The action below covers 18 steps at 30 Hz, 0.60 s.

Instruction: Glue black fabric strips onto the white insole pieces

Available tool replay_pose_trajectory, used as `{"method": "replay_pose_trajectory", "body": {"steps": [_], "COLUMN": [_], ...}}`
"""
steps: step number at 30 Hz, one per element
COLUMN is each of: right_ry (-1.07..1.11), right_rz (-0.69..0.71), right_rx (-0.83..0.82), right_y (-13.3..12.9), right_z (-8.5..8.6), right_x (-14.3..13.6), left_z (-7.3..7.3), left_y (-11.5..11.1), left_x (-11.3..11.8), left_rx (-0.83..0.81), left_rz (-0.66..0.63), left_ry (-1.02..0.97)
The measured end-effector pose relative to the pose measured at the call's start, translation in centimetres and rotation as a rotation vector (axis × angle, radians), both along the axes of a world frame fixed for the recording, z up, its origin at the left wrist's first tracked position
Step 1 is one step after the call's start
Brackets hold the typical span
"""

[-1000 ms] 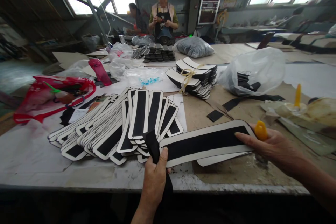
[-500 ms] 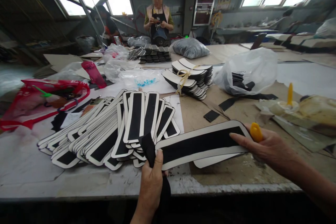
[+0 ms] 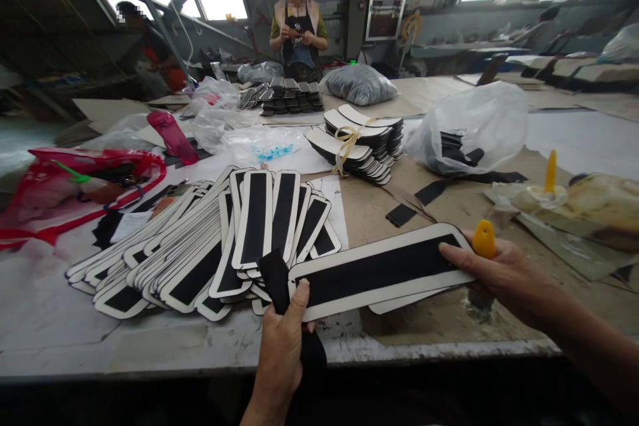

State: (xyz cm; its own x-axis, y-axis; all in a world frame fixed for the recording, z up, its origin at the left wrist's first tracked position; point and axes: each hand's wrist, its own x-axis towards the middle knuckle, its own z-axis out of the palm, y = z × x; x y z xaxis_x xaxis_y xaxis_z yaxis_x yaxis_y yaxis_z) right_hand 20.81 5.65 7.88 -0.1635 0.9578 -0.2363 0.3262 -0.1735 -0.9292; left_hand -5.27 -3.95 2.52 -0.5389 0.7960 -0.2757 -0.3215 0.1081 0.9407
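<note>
My left hand (image 3: 283, 343) pinches the left end of a long white-edged strip (image 3: 374, 274) with a black band along its middle. A black fabric band (image 3: 275, 277) also passes through that hand and hangs below it. At the strip's right end, my right hand (image 3: 492, 269) grips it, thumb on top; a yellow handle (image 3: 484, 238) sticks up from the same hand. Under the strip the edge of another white piece (image 3: 407, 301) shows. Left of the held strip, many similar strips lie fanned in a pile (image 3: 192, 249).
Behind are a tied stack of curved pieces (image 3: 357, 143), a clear bag of black pieces (image 3: 469, 130) and a red bag (image 3: 94, 180). A glue pot (image 3: 542, 200) with a yellow handle stands at right. A person (image 3: 298, 30) works across the table.
The view has shifted slightly, and the held strip sits a little further left. The yellow handle in my right hand is more upright. A person at the back left has moved left.
</note>
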Motion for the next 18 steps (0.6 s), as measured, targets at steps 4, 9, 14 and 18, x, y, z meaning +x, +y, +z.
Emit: {"method": "replay_pose_trajectory", "body": {"steps": [4,9,14,18], "right_ry": [0.191,0.358,0.245,0.141], "right_rz": [-0.038,-0.003,0.074,0.101], "right_rx": [-0.114,-0.214,-0.157,-0.098], "right_y": [0.2,0.5,1.0,1.1], "right_z": [-0.4,-0.7,-0.5,-0.2], "right_x": [0.2,0.2,0.3,-0.1], "left_z": [1.0,1.7,1.4,1.2], "left_y": [0.2,0.5,1.0,0.8], "left_x": [0.5,1.1,0.9,0.6], "left_rx": [0.019,-0.035,-0.062,-0.148], "left_rz": [0.006,0.021,-0.009,0.009], "left_ry": [-0.1,-0.273,-0.192,-0.117]}}
